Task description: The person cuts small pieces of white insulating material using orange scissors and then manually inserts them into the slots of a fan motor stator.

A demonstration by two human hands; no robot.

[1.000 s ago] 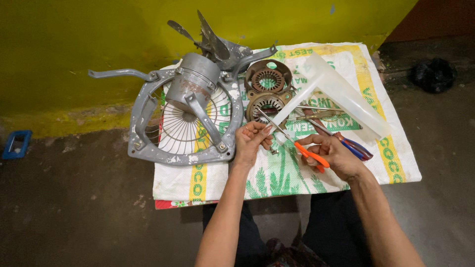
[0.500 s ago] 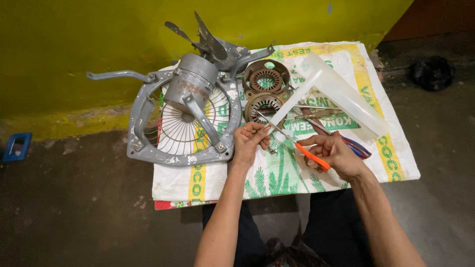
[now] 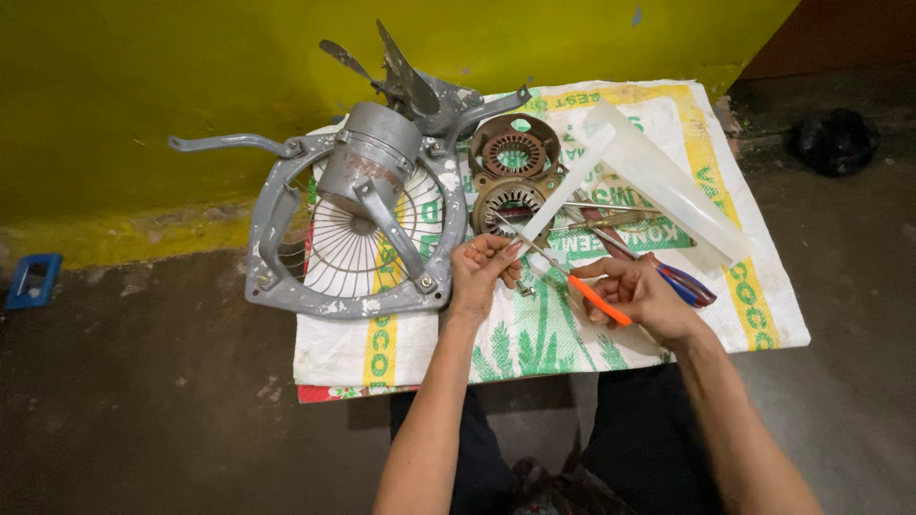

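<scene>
Single head-worn view, looking steeply down and forward from above the seated person's lap; both forearms enter from the bottom edge. The printed sack (image 3: 534,334) spread on the floor fills mid-frame at arm's length, with the yellow wall (image 3: 191,86) closing off the top. No second view shares the scene
</scene>
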